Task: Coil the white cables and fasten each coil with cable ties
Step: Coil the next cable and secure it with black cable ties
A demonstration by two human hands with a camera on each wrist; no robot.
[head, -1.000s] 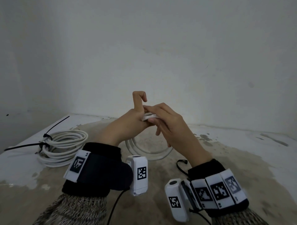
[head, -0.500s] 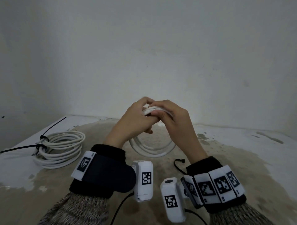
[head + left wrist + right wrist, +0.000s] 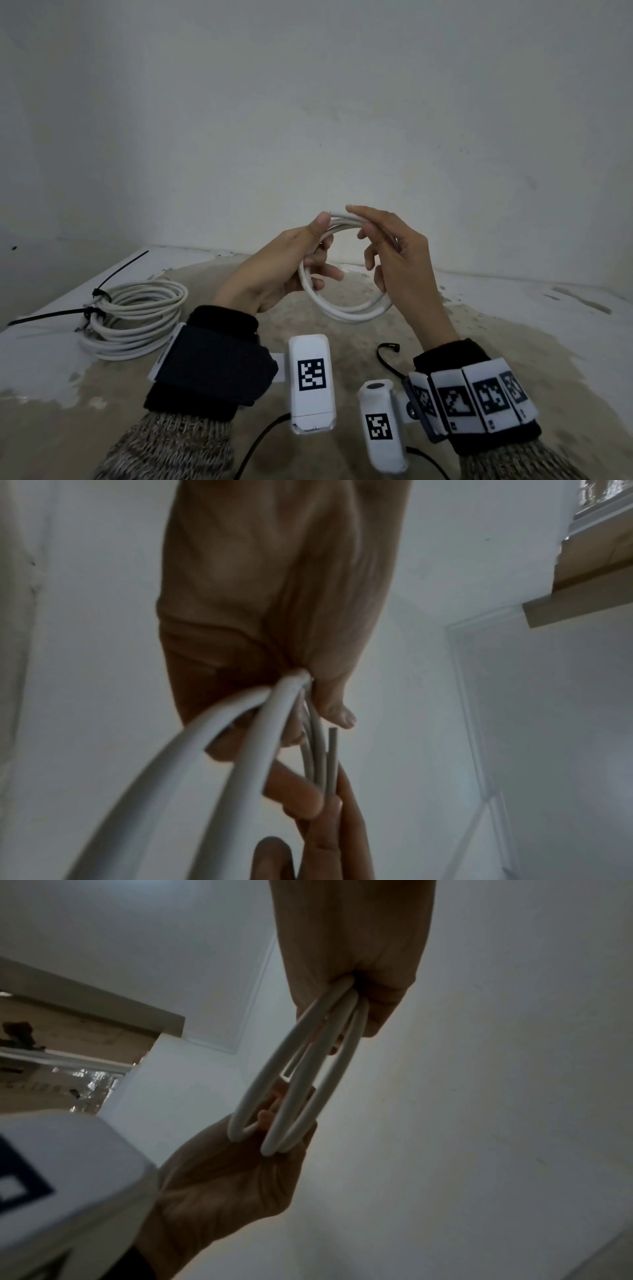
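Note:
A small coil of white cable point(image 3: 346, 310) stands upright in the air between both hands. My left hand point(image 3: 317, 255) grips its left side, thumb pressed on the top strands. My right hand point(image 3: 371, 248) holds the right side, with the loops running through the palm and the index finger laid over the top. In the left wrist view the loops point(image 3: 240, 750) leave my left hand point(image 3: 274, 610), and a cut cable end point(image 3: 331, 739) sticks up free. In the right wrist view the loops point(image 3: 301, 1069) run from my right hand point(image 3: 352, 947) down to the left hand point(image 3: 222, 1177).
A larger white cable coil point(image 3: 137, 315) lies on the stained table point(image 3: 513, 342) at the left, bound by two black cable ties point(image 3: 97, 303) with long tails. A thin black curved strip point(image 3: 387, 353) lies near my right wrist. A bare wall stands close behind.
Both hands were bunched together at the coil's top. They have lifted and spread apart, and the coil now hangs open as a ring between them.

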